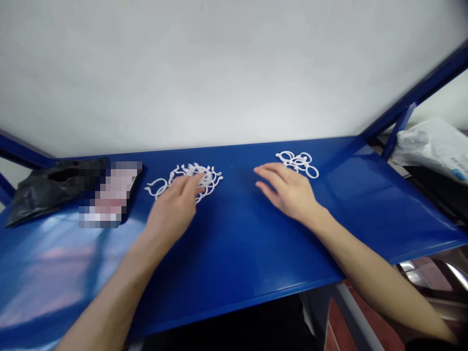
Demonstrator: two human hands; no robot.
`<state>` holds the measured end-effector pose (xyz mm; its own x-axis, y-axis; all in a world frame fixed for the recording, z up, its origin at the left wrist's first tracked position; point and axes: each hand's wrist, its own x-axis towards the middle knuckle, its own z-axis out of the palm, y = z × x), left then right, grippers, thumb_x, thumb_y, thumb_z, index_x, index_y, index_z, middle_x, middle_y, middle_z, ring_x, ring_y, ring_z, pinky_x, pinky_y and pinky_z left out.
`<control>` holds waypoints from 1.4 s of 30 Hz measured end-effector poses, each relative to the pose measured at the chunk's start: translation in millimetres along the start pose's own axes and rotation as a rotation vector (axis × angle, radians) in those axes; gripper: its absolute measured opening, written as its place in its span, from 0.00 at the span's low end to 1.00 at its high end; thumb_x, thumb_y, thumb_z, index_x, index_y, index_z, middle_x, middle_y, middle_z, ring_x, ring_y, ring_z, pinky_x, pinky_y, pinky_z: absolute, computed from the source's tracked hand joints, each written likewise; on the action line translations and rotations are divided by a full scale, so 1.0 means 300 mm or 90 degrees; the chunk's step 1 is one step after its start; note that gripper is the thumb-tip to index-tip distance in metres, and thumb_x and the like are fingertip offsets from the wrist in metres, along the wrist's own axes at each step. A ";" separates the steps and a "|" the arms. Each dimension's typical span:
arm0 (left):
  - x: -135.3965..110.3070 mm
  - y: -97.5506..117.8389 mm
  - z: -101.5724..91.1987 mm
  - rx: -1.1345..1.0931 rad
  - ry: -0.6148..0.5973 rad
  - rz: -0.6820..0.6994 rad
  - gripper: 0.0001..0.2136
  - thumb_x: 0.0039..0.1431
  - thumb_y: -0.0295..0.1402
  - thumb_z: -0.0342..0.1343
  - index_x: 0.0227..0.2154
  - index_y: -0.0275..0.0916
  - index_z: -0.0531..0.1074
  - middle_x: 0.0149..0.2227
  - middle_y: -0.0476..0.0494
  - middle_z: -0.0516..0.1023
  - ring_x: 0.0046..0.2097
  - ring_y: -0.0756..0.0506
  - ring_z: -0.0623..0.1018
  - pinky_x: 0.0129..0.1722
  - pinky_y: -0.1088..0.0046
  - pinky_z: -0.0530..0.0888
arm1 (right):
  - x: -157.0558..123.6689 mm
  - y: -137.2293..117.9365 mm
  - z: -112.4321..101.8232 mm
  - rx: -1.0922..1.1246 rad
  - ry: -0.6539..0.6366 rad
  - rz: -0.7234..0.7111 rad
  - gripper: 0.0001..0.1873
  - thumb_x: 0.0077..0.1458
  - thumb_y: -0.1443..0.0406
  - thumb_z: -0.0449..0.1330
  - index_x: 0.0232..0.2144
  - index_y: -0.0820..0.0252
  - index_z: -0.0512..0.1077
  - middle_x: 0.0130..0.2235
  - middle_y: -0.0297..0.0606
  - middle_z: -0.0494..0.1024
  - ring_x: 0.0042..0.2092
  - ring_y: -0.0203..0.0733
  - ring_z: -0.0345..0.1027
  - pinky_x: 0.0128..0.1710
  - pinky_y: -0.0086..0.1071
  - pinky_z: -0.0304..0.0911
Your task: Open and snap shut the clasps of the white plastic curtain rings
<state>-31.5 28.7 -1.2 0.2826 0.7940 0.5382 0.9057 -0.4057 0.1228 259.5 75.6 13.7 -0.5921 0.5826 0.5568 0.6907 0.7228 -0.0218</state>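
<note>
A pile of white plastic rings [211, 179], many of them gapped with small knobs at their ends, lies on the blue shelf left of centre. My left hand [174, 201] is over the near side of this pile and hides part of it. Its fingers reach forward, thumb and index slightly apart; whether they touch a ring is unclear. To the right, my right hand [288, 191] hovers above the shelf with fingers and thumb spread, holding nothing. Just beyond it lies a smaller group of white rings [312, 171] that look closed, partly behind the hand.
The blue metal shelf [234, 253] backs onto a white wall [226, 73]. On the left lie a black plastic bag [47, 190] and a pixelated flat object [113, 195]. A blue frame post [398, 129] and a clear plastic bag [433, 146] stand at the right.
</note>
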 end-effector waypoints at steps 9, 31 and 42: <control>-0.005 -0.096 -0.050 0.192 -0.046 -0.044 0.22 0.70 0.45 0.46 0.22 0.42 0.70 0.26 0.44 0.77 0.31 0.41 0.72 0.32 0.63 0.65 | -0.091 0.314 -0.051 -0.162 -0.222 0.352 0.12 0.61 0.64 0.56 0.42 0.63 0.78 0.44 0.51 0.76 0.45 0.54 0.67 0.45 0.47 0.66; -0.016 0.058 0.029 -0.105 -0.059 0.163 0.11 0.67 0.32 0.55 0.27 0.39 0.74 0.30 0.47 0.79 0.35 0.46 0.74 0.41 0.66 0.72 | -0.029 0.122 -0.032 0.018 -0.191 0.166 0.11 0.60 0.72 0.54 0.42 0.62 0.75 0.44 0.44 0.77 0.48 0.50 0.72 0.47 0.40 0.68; -0.027 0.073 0.037 -0.144 -0.101 0.177 0.12 0.68 0.33 0.53 0.29 0.39 0.76 0.31 0.46 0.79 0.36 0.45 0.73 0.41 0.66 0.73 | -0.034 0.110 -0.016 0.018 -0.282 0.191 0.08 0.65 0.63 0.56 0.37 0.61 0.72 0.42 0.42 0.74 0.37 0.41 0.69 0.35 0.33 0.62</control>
<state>-10.5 18.4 -12.0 0.5684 0.6931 0.4434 0.7004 -0.6904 0.1813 290.3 91.7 11.3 -0.4931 0.8619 0.1183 0.8490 0.5064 -0.1511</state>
